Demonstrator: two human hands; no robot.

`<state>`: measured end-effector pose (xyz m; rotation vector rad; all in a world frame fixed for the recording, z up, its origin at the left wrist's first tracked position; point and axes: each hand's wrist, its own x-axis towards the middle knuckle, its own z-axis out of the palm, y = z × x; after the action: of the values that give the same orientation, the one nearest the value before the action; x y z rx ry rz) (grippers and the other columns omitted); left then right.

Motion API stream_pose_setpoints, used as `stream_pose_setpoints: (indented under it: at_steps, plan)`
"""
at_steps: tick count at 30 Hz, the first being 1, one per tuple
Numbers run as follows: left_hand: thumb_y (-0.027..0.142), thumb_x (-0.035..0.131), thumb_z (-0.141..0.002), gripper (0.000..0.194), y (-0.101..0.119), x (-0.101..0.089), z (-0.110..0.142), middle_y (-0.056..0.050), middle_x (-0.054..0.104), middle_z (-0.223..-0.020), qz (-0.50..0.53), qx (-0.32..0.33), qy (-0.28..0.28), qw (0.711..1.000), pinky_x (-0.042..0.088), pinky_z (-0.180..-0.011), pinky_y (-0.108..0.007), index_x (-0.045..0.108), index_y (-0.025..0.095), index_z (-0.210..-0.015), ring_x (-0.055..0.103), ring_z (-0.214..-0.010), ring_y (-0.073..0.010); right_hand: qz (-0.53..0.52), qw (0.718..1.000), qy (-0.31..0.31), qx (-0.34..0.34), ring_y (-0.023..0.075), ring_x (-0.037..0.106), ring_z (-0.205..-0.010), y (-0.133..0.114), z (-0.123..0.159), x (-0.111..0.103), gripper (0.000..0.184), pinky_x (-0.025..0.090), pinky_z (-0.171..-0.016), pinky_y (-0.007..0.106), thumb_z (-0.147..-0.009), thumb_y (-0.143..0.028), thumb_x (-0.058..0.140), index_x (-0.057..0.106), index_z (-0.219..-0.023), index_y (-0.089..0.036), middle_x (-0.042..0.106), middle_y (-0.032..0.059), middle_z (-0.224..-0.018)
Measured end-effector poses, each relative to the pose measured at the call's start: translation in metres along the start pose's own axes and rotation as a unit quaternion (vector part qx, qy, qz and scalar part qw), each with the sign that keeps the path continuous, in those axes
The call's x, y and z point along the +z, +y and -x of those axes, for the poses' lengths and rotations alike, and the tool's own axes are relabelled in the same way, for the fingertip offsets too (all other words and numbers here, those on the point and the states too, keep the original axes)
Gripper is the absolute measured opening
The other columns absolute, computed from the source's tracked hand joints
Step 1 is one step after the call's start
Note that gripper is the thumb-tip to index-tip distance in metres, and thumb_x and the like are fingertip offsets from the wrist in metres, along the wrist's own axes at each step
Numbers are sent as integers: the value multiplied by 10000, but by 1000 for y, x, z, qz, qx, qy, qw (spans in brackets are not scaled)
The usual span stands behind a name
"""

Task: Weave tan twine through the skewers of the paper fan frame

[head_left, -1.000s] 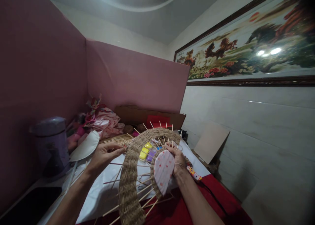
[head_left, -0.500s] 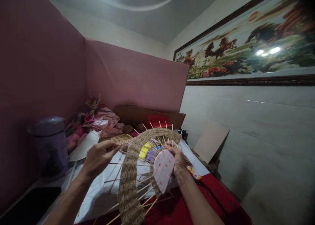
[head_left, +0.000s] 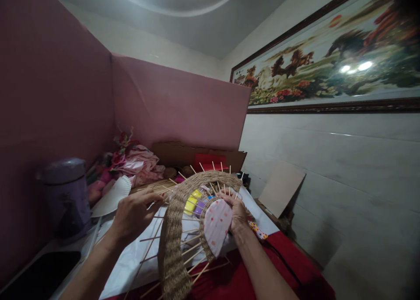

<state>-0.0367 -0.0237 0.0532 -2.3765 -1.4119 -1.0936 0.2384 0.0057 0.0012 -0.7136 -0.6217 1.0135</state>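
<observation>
A woven straw ring [head_left: 172, 234] with several thin wooden sticks [head_left: 193, 247] radiating through it stands tilted before me over the table. My right hand [head_left: 238, 212] grips its spotted pink centre disc [head_left: 216, 225] from behind, fingers curled round the edge. At the ring's outer left edge my left hand [head_left: 134, 214] has its fingers pinched together near the stick ends; what they hold is too small to make out.
A white sheet [head_left: 131, 258] covers the table over a red cloth [head_left: 278, 260]. A purple lidded pot [head_left: 65, 195], a paper plate [head_left: 111, 195], pink wrapping [head_left: 138, 160], a cardboard box [head_left: 200, 153] and yellow and purple blocks [head_left: 193, 204] lie behind. A framed picture [head_left: 328, 59] hangs at right.
My left hand has shifted slightly down and left along the ring's outer edge. The ring has tilted a little; my right hand stays on the disc.
</observation>
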Motion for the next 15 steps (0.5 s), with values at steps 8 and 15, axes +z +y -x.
stream_pose_setpoints:
  at_steps: [8,15]
  plan:
    - [341,489,-827,251,-7,5,12,-30,642,-770,53,49,-3,997,399,-615,-242,705,219,-865,578,-677,-146,-35,998,9,45,147,633,-556,5,-4,-4,287,483,-516,212,-475,-130,702,618,-749,-149,699,7,-628]
    - [418,414,-854,375,-7,2,20,-17,512,-653,206,-35,-14,978,423,-598,-246,715,199,-899,517,-650,-150,-45,997,6,61,157,629,-535,10,-10,-9,291,495,-530,243,-465,-133,715,635,-743,-149,691,-4,-614]
